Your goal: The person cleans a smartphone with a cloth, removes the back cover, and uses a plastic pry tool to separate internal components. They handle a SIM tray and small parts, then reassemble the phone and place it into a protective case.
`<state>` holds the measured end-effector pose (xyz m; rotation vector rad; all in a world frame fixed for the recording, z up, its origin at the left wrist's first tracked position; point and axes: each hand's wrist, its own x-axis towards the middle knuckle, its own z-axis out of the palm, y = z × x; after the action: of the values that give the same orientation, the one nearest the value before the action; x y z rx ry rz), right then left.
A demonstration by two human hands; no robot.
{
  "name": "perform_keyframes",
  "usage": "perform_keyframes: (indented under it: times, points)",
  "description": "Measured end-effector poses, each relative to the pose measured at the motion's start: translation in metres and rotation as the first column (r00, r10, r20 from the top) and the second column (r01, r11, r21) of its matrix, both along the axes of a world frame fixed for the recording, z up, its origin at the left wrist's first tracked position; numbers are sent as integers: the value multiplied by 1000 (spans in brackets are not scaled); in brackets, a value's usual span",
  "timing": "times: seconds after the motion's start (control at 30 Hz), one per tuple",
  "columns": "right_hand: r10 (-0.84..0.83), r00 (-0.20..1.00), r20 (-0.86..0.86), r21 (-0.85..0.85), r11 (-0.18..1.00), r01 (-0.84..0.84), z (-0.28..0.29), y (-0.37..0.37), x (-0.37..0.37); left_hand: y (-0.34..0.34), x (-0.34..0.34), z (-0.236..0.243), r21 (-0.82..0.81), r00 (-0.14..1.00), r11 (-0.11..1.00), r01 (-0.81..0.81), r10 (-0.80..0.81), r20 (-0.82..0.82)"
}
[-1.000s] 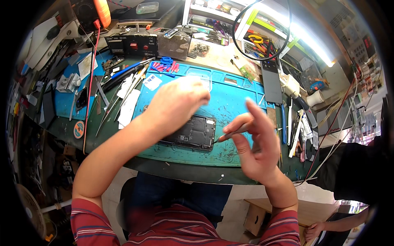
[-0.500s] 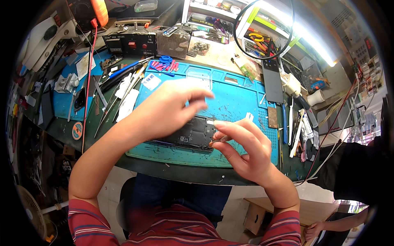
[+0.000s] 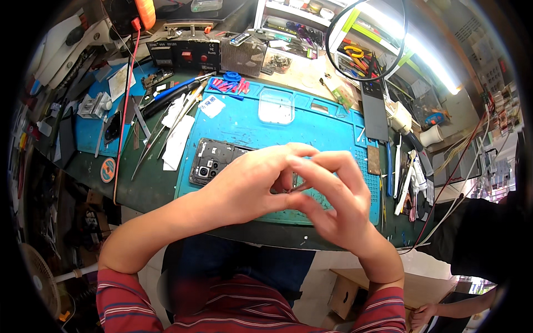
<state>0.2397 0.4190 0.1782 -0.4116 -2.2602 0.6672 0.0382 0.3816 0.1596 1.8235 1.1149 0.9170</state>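
A smartphone point(image 3: 217, 161) with its back cover off lies on the blue work mat point(image 3: 233, 123). Its camera lenses are at the left end, and my left hand covers much of its right part. My right hand point(image 3: 341, 194) pinches a small thin greyish part point(image 3: 300, 187) between thumb and fingertips, above the phone's right end. My left hand point(image 3: 252, 183) meets it there, thumb and fingers bent in at the part's left end. Whether the left fingertips grip this part or something smaller is hidden.
Behind the phone stands a clear plastic box point(image 3: 276, 106). Tweezers point(image 3: 161, 136) and white paper point(image 3: 179, 145) lie to the left; several tools point(image 3: 408, 177) line the right. A ring-shaped black frame point(image 3: 328, 41) hangs at the upper right. Another person's hand point(image 3: 425, 315) shows at the lower right.
My left hand has come down and right from above the phone to meet my right hand at the small part. The phone's camera end is now uncovered. The view has shifted slightly.
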Motion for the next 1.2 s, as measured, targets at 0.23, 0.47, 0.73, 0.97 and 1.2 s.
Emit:
perform_keyframes:
  times: [0.23,0.47,0.73,0.97,1.2]
  points:
    - [-12,999,-37,-29,1000,11,7,0,-6,-7,-7,6,-52,997,997,63,-61,35]
    - [66,998,18,14,998,-66,5,4,2,-8,-2,3,64,996,996,69,-72,51]
    - [23,1000,14,17,1000,-23,1,2,2,-1,0,10,91,968,996,-14,37,-250]
    - [40,999,-12,2,999,-40,4,-3,-3,-2,-6,18,-120,989,991,52,-68,-131]
    - [37,997,-65,-72,997,-41,-1,-3,-6,-7,-10,10,-101,992,988,120,-115,50]
